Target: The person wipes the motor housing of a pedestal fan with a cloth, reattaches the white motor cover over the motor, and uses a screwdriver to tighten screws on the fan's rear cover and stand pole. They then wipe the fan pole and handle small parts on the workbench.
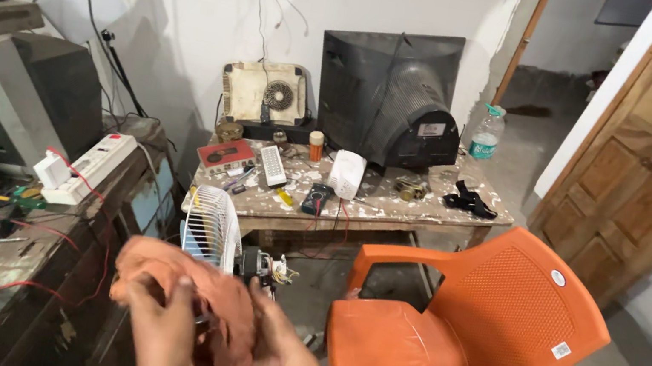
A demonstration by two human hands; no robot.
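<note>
Left hand (164, 331): clenching a bunched fold of the orange cloth (181, 290), fingers curling over the top.
Right hand (274, 346): pressing into the same cloth from the other side, thumb tucked in; gripping it, though fingertips hidden.
Cloth position: hanging low in front, between both hands, just below the small fan (225, 237).
Fan: white wire guard (212, 226) tilted, bare motor (258, 264) and loose wires showing; touching the cloth or not, cannot tell.
Cloth handling: likely soft, light, limp; gathering anywhere by pinching.
Fan handling: guard probably thin and bendable, wires fragile; gripping best at the motor body.
Nearby: orange plastic chair (485, 327) at right, cluttered paint-spattered table (442, 213) behind.
</note>
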